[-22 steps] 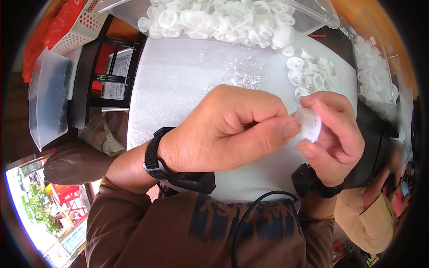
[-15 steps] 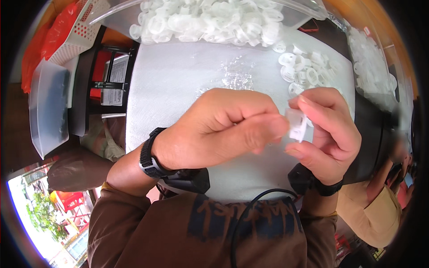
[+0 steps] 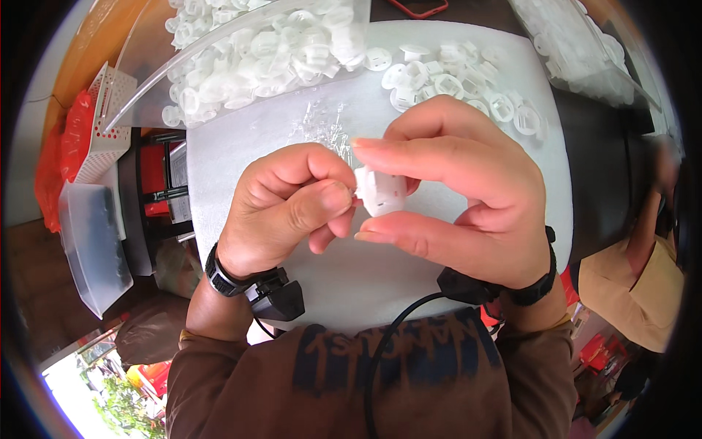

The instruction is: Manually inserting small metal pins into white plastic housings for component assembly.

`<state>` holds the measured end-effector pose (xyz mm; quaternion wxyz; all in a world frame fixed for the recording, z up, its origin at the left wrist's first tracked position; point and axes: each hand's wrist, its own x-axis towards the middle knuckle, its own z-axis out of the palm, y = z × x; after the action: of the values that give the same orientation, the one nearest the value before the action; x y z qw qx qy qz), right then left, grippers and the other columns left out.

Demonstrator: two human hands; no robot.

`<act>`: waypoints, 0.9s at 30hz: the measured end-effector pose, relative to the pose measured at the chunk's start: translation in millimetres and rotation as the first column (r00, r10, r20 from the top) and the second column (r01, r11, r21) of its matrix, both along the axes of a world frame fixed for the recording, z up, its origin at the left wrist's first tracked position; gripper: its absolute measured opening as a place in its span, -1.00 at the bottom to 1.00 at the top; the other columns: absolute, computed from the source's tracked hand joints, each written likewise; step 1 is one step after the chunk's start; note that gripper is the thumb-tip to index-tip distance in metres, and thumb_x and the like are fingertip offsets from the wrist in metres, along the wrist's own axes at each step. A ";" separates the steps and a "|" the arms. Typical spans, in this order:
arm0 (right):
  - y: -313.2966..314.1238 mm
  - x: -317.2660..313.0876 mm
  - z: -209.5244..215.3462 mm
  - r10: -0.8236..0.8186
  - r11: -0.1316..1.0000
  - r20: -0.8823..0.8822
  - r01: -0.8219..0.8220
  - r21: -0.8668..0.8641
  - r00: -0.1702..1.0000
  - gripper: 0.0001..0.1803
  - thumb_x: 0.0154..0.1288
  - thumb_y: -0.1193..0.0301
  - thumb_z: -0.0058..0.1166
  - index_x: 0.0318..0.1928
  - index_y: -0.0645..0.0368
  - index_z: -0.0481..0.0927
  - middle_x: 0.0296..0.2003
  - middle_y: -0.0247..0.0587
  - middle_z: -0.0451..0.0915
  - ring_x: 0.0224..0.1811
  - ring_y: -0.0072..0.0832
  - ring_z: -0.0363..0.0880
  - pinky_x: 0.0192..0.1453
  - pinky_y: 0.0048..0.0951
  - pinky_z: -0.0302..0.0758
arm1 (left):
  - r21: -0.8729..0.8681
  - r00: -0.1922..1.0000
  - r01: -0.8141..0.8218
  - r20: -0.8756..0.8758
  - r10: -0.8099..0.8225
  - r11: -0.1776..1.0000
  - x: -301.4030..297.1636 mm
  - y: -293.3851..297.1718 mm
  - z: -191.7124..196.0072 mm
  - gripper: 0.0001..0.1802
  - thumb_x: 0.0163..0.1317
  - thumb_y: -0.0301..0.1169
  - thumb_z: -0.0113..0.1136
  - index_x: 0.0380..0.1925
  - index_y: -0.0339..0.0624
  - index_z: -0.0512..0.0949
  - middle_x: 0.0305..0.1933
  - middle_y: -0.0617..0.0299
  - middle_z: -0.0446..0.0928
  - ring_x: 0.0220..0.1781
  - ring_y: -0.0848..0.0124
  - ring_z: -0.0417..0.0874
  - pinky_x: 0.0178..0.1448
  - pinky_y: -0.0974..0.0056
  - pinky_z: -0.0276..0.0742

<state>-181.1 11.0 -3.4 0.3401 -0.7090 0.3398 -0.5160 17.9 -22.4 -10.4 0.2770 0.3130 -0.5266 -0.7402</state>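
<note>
My right hand holds a small white plastic round fitting between thumb and fingers, above the white foam-like work surface. Thumb and forefinger of my left hand are pinched together at the fitting's left side. Whatever sits in that pinch is too small or hidden to make out. Just beyond my hands lie several thin, shiny pin-like pieces. A loose group of similar white fittings is spread behind my right hand.
At the back left, a clear tub is heaped with white fittings. Another clear container of white parts stands back right. On the left are a perforated white basket with red plastic and an empty translucent bin. Another person's arm shows at far right.
My head view has shifted, so the surroundings sit differently. My left hand has turned and its pinch now meets the side of the white fitting, which my right hand still holds.
</note>
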 end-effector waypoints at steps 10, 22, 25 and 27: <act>-0.5 1.4 -3.7 0.023 0.998 0.039 -0.025 0.056 0.999 -0.56 -0.12 0.54 0.27 -0.10 0.21 0.55 -0.36 -0.28 0.44 -0.40 -0.58 0.39 -0.34 -0.61 0.35 | -0.005 1.000 -0.007 0.008 0.007 1.000 -0.1 1.4 2.4 -0.82 0.20 -0.34 0.06 -0.41 -0.26 0.45 -0.56 0.27 0.46 -0.64 0.63 0.37 -0.58 0.55 0.28; -0.3 2.2 -4.1 0.065 0.964 0.220 -0.117 0.237 0.973 -0.50 -0.10 0.55 0.25 -0.06 0.38 0.47 -0.22 -0.14 0.44 -0.22 -0.49 0.39 -0.17 -0.54 0.35 | -0.048 0.995 -0.087 -0.042 0.085 0.995 3.1 3.3 13.4 -0.91 0.16 -0.49 0.05 -0.38 -0.28 0.48 -0.52 0.31 0.47 -0.54 0.65 0.42 -0.50 0.54 0.34; 0.5 2.7 -4.1 0.066 0.961 0.207 -0.118 0.250 0.976 -0.49 -0.10 0.55 0.25 -0.05 0.40 0.47 -0.23 -0.14 0.43 -0.21 -0.48 0.40 -0.15 -0.54 0.34 | -0.067 0.993 -0.109 -0.043 0.106 0.992 3.7 4.7 12.7 -0.94 0.16 -0.50 0.06 -0.38 -0.27 0.48 -0.51 0.34 0.45 -0.54 0.67 0.39 -0.50 0.56 0.31; 0.8 2.4 -3.1 0.066 0.963 0.186 -0.111 0.245 0.980 -0.49 -0.10 0.53 0.26 -0.05 0.40 0.47 -0.22 -0.14 0.43 -0.20 -0.48 0.40 -0.15 -0.53 0.34 | -0.137 0.995 -0.095 0.015 0.098 0.986 4.3 5.0 13.5 -0.93 0.16 -0.49 0.08 -0.39 -0.26 0.47 -0.51 0.36 0.43 -0.55 0.69 0.37 -0.50 0.57 0.27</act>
<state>-178.7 11.7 -6.5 0.4796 -0.6256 0.3394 -0.5131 22.3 -17.4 3.1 0.3275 0.3266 -0.5632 -0.6847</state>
